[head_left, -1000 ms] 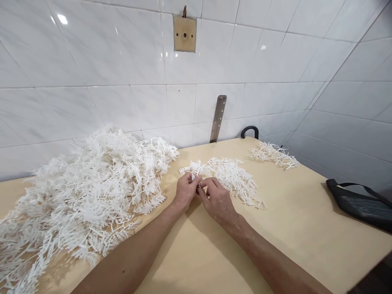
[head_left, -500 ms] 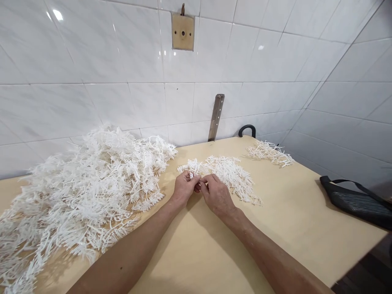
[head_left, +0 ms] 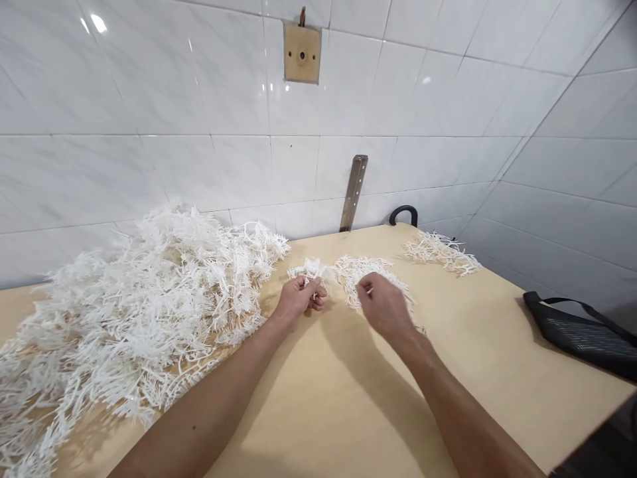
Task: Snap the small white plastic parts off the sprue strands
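My left hand (head_left: 298,299) is closed on a white branched plastic sprig (head_left: 312,269), whose thin twigs poke out past the fingertips above the table. Off to its right, my right hand (head_left: 385,305) has its fingers pinched together. A tiny white bit shows at those fingertips, too small to name. Beneath and behind the right hand lies a flat heap of white plastic twigs (head_left: 361,265), partly hidden by it. A big tangled pile of similar white sprigs (head_left: 164,305) spreads to the left of my left hand.
A smaller bunch of white stems (head_left: 440,252) lies near the far right of the tan table (head_left: 308,411). Behind it curves a black hook-shaped handle (head_left: 404,214). A metal strip (head_left: 353,192) leans at the tiled wall. A black mesh bag (head_left: 577,332) rests at the right edge.
My hands were together, fingers meeting at the sprig. Now the right hand has pulled away to the right over the twig heap, while the left stays nearly in place.
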A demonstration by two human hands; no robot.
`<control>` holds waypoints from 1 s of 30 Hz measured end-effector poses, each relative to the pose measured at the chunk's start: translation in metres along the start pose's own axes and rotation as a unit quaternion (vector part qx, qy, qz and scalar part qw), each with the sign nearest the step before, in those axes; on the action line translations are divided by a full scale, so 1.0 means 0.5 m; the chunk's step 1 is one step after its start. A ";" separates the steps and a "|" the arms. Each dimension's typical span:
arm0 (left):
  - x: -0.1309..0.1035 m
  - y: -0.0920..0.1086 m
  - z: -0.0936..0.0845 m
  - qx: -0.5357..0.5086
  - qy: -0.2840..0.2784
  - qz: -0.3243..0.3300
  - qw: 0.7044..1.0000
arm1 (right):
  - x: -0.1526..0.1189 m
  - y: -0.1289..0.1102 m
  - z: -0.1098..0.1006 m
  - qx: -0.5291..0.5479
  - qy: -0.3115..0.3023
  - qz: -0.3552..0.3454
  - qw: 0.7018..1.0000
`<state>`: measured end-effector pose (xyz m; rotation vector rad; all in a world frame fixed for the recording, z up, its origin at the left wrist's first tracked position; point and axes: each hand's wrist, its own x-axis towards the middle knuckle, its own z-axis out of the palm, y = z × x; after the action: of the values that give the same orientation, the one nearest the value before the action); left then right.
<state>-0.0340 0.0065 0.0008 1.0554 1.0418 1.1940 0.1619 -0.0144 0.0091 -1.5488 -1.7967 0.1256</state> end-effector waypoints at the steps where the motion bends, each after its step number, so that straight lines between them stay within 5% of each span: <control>1: -0.003 0.003 0.003 -0.024 -0.018 -0.016 0.999 | 0.011 0.020 -0.015 -0.026 0.037 0.028 0.999; 5: -0.008 0.007 0.011 -0.104 -0.078 -0.082 0.988 | 0.036 0.076 -0.056 -0.092 0.108 0.108 0.984; 10: -0.010 0.002 0.012 -0.136 -0.116 -0.105 0.978 | 0.028 0.047 -0.055 0.000 0.100 0.120 0.988; 12: -0.014 0.002 0.013 -0.142 -0.124 -0.096 0.978 | 0.018 0.017 -0.046 0.085 0.043 0.106 0.990; 16: -0.022 0.006 0.018 -0.102 -0.123 -0.048 0.986 | -0.003 -0.032 -0.023 0.213 -0.190 0.089 0.954; 18: -0.025 0.009 0.021 -0.056 -0.119 -0.020 0.991 | -0.011 -0.042 -0.013 0.234 -0.238 0.089 0.938; 23: -0.029 0.012 0.025 0.036 -0.110 0.023 0.993 | -0.014 -0.039 0.007 0.238 -0.224 0.125 0.937; 30: -0.026 0.011 0.018 0.023 -0.141 -0.012 0.990 | -0.012 -0.022 0.024 0.293 -0.170 0.148 0.929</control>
<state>-0.0271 -0.0067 0.0087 1.2056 0.8610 0.9712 0.1459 -0.0178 0.0033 -1.3873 -1.5491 1.0352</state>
